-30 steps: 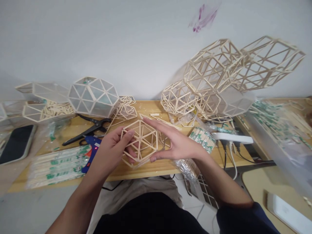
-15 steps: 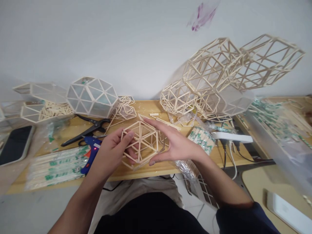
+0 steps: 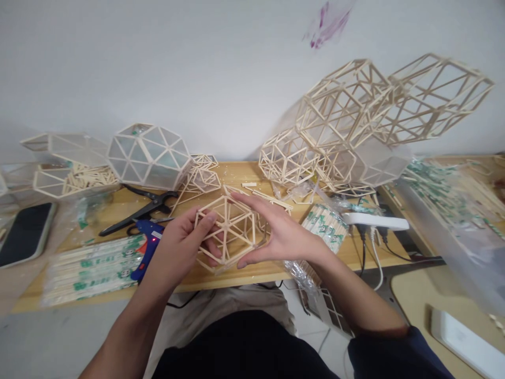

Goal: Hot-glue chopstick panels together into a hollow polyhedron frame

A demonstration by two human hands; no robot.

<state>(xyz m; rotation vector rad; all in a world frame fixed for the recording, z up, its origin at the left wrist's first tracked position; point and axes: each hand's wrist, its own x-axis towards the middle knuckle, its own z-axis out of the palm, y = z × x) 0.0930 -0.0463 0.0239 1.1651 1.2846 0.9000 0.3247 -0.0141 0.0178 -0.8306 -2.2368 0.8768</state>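
I see the frame [image 3: 229,231] is pale, matt bare wood sticks. The worktop [image 3: 236,171] is smooth light wood. Scissors [image 3: 140,210] look matt black; glue gun [image 3: 144,247] glossy blue plastic.

We see a pale cream stick frame [image 3: 226,231], its struts forming a lattice of triangles, above a light yellow-brown counter [image 3: 244,173]. Beside it lie black scissors [image 3: 138,209], a blue glue gun [image 3: 148,247] with a small red light, and clear packets of pale sticks [image 3: 94,268] printed with green-and-white marks, while a black phone [image 3: 26,232] sits at the far edge. The wall [image 3: 197,68] is plain white with a purple smear [image 3: 327,23], and the power strip [image 3: 376,222] is white with black and white cables.
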